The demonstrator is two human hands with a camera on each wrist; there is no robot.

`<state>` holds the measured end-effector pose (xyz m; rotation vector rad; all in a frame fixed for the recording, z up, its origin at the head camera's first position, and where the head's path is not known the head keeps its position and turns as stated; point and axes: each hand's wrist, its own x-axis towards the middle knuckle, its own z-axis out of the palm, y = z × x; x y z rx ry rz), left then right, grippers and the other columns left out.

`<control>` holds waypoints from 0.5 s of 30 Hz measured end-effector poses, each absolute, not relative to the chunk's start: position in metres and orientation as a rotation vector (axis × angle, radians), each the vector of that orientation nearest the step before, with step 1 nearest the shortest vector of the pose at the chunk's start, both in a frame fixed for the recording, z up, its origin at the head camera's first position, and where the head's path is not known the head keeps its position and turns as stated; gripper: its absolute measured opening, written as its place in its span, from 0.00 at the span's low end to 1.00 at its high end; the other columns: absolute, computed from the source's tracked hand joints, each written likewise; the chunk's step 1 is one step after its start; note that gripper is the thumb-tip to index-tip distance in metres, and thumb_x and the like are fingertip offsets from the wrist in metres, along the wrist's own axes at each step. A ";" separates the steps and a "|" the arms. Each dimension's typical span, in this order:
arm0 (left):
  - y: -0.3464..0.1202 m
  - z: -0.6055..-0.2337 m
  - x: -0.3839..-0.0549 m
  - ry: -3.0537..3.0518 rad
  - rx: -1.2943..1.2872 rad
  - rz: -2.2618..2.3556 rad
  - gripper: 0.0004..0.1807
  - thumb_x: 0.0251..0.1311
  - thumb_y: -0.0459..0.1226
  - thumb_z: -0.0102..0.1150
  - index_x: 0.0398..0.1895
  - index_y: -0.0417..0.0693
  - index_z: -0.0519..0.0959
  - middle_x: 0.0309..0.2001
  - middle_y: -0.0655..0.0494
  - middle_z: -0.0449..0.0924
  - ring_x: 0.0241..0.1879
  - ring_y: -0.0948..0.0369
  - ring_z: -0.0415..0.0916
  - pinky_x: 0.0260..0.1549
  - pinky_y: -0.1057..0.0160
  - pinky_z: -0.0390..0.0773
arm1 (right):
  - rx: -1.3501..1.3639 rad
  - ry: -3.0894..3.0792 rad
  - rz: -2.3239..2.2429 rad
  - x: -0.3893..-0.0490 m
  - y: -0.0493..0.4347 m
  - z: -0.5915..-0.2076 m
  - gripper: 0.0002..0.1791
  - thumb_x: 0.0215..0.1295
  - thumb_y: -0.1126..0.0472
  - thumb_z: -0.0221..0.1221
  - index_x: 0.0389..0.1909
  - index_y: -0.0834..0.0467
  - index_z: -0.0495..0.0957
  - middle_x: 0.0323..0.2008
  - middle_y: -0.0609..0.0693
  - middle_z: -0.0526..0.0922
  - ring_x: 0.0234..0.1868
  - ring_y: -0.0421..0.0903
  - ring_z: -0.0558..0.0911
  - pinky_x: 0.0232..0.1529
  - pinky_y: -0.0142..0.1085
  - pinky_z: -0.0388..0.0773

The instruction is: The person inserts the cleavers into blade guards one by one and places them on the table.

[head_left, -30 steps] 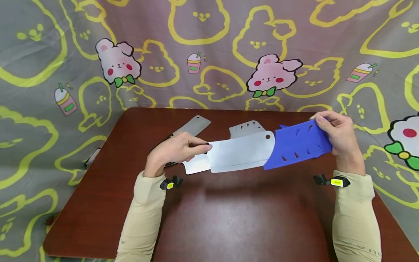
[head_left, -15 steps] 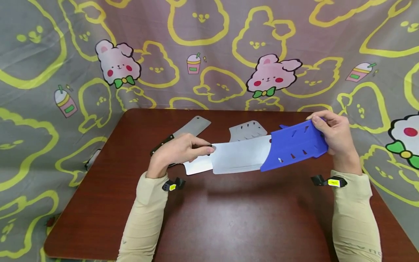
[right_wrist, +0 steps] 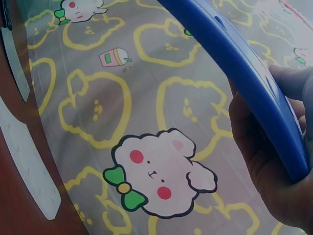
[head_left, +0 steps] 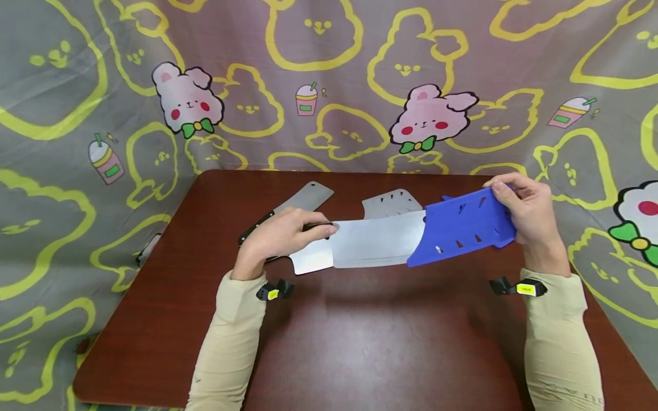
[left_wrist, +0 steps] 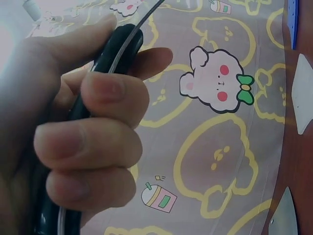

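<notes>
My left hand (head_left: 285, 237) grips a cleaver (head_left: 377, 240) by its black handle (left_wrist: 117, 49), fingers curled round it. The wide bright blade points right, held above the table. My right hand (head_left: 534, 214) holds a blue blade sheath (head_left: 468, 228) with small triangular slots, thumb on its near face. The sheath's curved mouth covers the tip end of the blade, and most of the blade shows outside it. In the right wrist view the sheath (right_wrist: 254, 93) appears edge-on, between thumb and fingers.
On the brown table (head_left: 360, 337), a second cleaver (head_left: 305, 197) lies at the back left. Another blade (head_left: 313, 258) lies partly hidden below my left hand. A pale slotted sheath (head_left: 390, 204) lies at the back. A patterned curtain (head_left: 349, 131) hangs behind the table.
The sheath has moved slightly left over the blade's tip, so the hole near the blade's end now sits at the sheath's edge. The left hand has shifted a little right.
</notes>
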<state>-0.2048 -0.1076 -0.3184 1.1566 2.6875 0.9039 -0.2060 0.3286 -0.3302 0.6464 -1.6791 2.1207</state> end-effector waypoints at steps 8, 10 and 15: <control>-0.107 -0.319 -0.208 2.714 1.139 0.910 0.12 0.71 0.50 0.52 0.42 0.61 0.84 0.21 0.65 0.67 0.23 0.66 0.65 0.32 0.64 0.71 | 0.659 -1.674 2.124 -0.208 0.328 -0.328 0.08 0.66 0.79 0.51 0.36 0.75 0.81 0.29 0.55 0.87 0.19 0.42 0.84 0.18 0.29 0.78; -0.106 -0.318 -0.209 2.724 1.149 0.910 0.11 0.71 0.50 0.52 0.41 0.61 0.84 0.21 0.65 0.67 0.23 0.66 0.65 0.32 0.64 0.70 | 0.669 -1.639 2.135 -0.207 0.328 -0.329 0.08 0.65 0.80 0.51 0.36 0.76 0.80 0.29 0.56 0.87 0.19 0.43 0.84 0.19 0.29 0.78; -0.105 -0.319 -0.211 2.727 1.158 0.910 0.11 0.71 0.50 0.53 0.38 0.60 0.84 0.20 0.65 0.66 0.21 0.66 0.64 0.30 0.65 0.69 | 0.651 -1.641 2.125 -0.204 0.326 -0.329 0.09 0.65 0.80 0.51 0.36 0.76 0.80 0.29 0.55 0.87 0.19 0.43 0.84 0.19 0.29 0.78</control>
